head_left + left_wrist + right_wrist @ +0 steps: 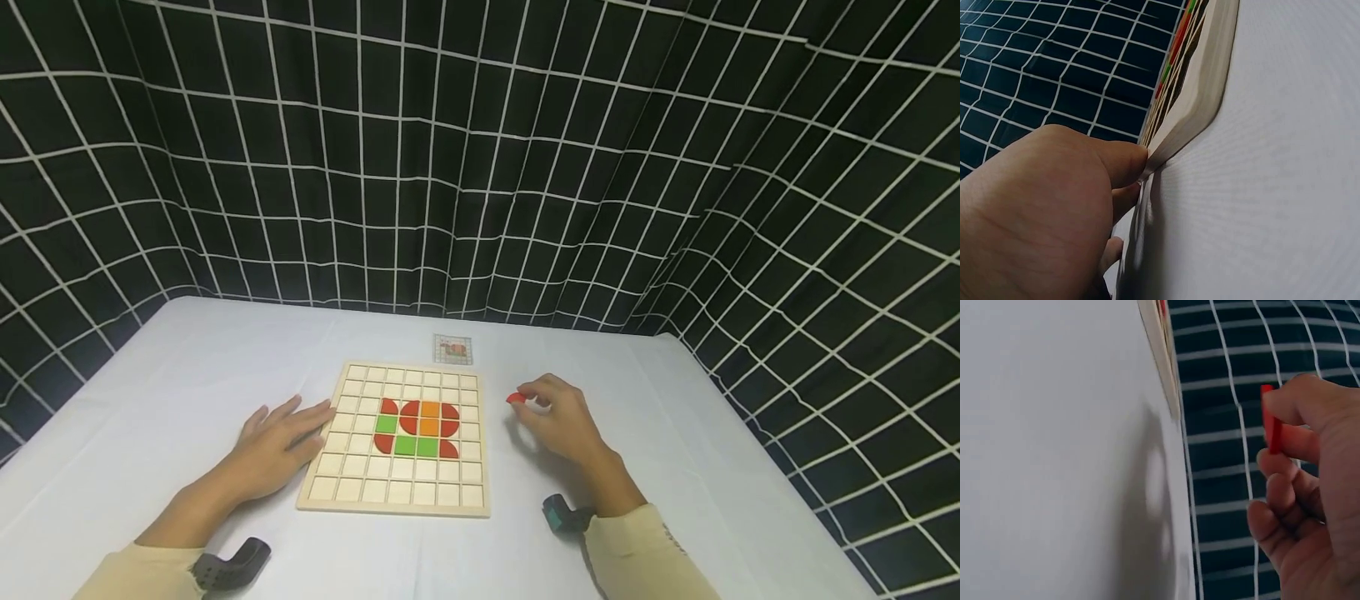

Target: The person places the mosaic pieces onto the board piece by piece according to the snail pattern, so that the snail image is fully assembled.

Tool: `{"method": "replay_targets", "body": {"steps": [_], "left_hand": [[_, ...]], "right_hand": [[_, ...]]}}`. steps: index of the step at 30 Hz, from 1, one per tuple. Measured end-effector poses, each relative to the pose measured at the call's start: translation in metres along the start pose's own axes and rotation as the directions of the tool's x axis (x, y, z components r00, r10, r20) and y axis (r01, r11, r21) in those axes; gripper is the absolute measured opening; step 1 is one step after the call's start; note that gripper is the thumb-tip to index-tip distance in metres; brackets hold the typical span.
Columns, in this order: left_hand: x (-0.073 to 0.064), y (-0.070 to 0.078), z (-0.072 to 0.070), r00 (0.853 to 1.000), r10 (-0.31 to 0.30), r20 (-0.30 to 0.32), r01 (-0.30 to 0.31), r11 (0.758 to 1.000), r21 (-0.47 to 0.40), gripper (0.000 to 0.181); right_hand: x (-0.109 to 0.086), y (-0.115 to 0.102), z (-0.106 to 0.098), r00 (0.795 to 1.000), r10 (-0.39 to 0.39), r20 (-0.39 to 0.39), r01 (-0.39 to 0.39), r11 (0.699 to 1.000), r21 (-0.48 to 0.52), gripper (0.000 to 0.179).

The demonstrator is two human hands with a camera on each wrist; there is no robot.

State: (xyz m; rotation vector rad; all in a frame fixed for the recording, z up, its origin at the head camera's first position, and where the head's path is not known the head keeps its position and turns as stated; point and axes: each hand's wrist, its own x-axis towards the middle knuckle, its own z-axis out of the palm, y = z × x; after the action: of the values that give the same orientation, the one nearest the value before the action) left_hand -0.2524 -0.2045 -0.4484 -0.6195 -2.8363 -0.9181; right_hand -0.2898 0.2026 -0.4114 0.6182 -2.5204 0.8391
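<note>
A square wooden grid board [365, 489] lies on the white table. Red, green and orange tiles [430, 426] sit together in its middle cells; some red ones are quarter-round. My left hand [273, 450] rests at the board's left side, fingers fairly straight and fingertips touching its edge. In the left wrist view, the thumb meets the board's rim [1200, 106]. Right of the board, my right hand [561, 421] pinches a small red tile [1270, 419] between thumb and index finger, raised above the table. The other fingers curl loosely below it.
A small pattern card [453, 349] with a coloured picture on a grid lies behind the board. Dark wrist devices [234, 564] are strapped at both sleeves. A black curtain with white grid lines [450, 167] stands round the white table [637, 367].
</note>
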Motion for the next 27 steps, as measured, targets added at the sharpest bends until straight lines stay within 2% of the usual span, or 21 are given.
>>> {"method": "replay_targets", "body": {"steps": [6, 11, 16, 20, 27], "left_hand": [[-0.001, -0.002, 0.0, 1.0, -0.004, 0.001, 0.004, 1.0, -0.002, 0.04], [-0.001, -0.002, -0.001, 1.0, -0.008, 0.001, 0.008, 1.0, 0.007, 0.04], [-0.001, -0.001, -0.002, 1.0, -0.004, 0.001, 0.004, 1.0, 0.009, 0.039], [-0.001, -0.002, -0.002, 1.0, -0.012, 0.0, 0.012, 1.0, 0.013, 0.04], [0.0, -0.003, -0.002, 1.0, -0.015, 0.012, 0.015, 1.0, 0.008, 0.04]], "right_hand": [[0.022, -0.038, 0.022, 0.999, -0.029, 0.04, 0.027, 0.998, 0.06, 0.015], [0.04, -0.067, 0.043, 0.991, -0.118, 0.059, 0.111, 0.989, 0.101, 0.019], [0.053, -0.091, 0.066, 0.981, -0.163, 0.109, 0.154, 0.984, 0.087, 0.02], [0.06, -0.104, 0.083, 0.978, -0.141, 0.154, 0.129, 0.988, 0.082, 0.022], [0.07, -0.118, 0.104, 0.97, -0.053, 0.237, 0.044, 0.998, 0.04, 0.023]]}}
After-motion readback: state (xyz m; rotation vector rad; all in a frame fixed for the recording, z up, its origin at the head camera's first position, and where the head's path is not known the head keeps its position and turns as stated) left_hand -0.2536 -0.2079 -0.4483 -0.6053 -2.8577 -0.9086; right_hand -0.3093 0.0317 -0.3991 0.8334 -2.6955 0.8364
